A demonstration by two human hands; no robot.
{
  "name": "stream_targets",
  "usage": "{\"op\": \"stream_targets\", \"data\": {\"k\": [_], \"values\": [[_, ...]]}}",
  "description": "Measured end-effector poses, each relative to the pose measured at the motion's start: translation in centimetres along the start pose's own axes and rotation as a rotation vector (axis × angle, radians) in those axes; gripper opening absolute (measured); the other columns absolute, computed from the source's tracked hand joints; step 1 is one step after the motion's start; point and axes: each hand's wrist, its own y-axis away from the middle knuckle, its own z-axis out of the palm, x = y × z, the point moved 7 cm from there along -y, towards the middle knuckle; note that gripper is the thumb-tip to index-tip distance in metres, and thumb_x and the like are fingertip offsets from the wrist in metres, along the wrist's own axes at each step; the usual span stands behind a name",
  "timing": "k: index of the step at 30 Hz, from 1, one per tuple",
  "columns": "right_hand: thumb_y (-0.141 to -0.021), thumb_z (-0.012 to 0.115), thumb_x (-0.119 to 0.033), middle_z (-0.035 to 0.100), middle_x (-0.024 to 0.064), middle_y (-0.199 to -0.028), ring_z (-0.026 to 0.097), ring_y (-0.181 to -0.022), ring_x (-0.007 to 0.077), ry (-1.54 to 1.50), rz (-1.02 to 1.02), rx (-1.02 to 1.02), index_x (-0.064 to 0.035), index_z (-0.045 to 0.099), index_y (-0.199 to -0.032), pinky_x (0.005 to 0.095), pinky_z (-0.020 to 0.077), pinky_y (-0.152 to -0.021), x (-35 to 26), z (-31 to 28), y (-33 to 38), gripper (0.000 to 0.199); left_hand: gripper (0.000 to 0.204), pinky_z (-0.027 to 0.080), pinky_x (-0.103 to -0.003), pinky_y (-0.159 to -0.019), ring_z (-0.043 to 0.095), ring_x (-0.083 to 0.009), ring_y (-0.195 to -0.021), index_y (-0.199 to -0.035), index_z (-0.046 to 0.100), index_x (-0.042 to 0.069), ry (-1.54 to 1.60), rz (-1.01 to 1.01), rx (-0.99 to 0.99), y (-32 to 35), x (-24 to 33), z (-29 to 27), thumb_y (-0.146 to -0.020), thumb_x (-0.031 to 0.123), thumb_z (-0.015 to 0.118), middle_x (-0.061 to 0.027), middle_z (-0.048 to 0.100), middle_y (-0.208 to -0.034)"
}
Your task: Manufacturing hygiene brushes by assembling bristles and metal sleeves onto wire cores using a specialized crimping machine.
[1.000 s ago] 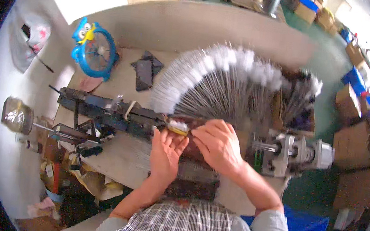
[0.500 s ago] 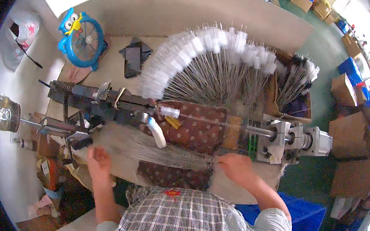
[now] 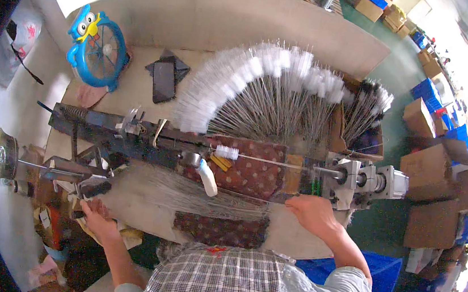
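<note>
A white-bristled wire brush lies across the machine, its thin stem running right to the steel spindle. My right hand is in front of the spindle, its fingertips pinched on the end of a thin wire. Many loose metal wires lie in a bundle left of that hand. At the lower left, my left hand is by the metal lever frame under the black machine bed; its fingers are blurred, and their grip is unclear. A white curved handle sticks out toward me between the hands.
Many white brushes stand fanned out behind the machine, beside a carton of dark and white ones. A phone and a blue bird-shaped fan are at the back left. A motor block is on the right. A blue crate stands below the table.
My left hand has moved left and down, to the lever frame. My right hand has shifted slightly right, and the view has turned a little. The brush now shows sharply, with its stem straight.
</note>
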Motion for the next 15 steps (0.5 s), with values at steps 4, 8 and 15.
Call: {"op": "stream_targets", "data": {"k": [4, 8, 15], "values": [[-0.085, 0.049, -0.021, 0.064, 0.0112, -0.09, 0.061, -0.086, 0.031, -0.075, -0.052, 0.108, -0.0116, 0.061, -0.096, 0.0436, 0.0495, -0.07, -0.1, -1.0, 0.0, 0.019, 0.019, 0.05, -0.028, -0.066, 0.057, -0.0148, -0.074, -0.088, 0.056, 0.008, 0.294, -0.33, -0.216, 8.1, -3.4, 6.8, -0.087, 0.027, 0.055, -0.0025, 0.06, -0.082], [-0.086, 0.049, -0.019, 0.064, 0.0113, -0.09, 0.061, -0.085, 0.0312, -0.133, -0.071, 0.173, -0.0118, 0.061, -0.097, 0.0433, 0.0493, -0.071, 0.9, -0.3, 0.1, 0.019, 0.017, 0.049, -0.031, -0.073, 0.057, -0.0166, -0.084, -0.096, 0.054, 0.006, 0.261, -0.597, -0.608, 17.2, -5.2, 13.6, -0.087, 0.02, 0.053, -0.0044, 0.059, -0.092], [-0.083, 0.05, -0.012, 0.061, 0.0116, -0.091, 0.061, -0.081, 0.0312, -0.182, -0.158, 0.247, -0.01, 0.059, -0.104, 0.0405, 0.0505, -0.069, 1.6, 0.8, 1.1, 0.022, 0.014, 0.046, -0.035, -0.073, 0.056, -0.0169, -0.077, -0.092, 0.052, 0.008, -0.196, -0.337, -0.969, 26.7, -4.0, 21.5, -0.087, 0.021, 0.052, -0.0034, 0.057, -0.083]]}}
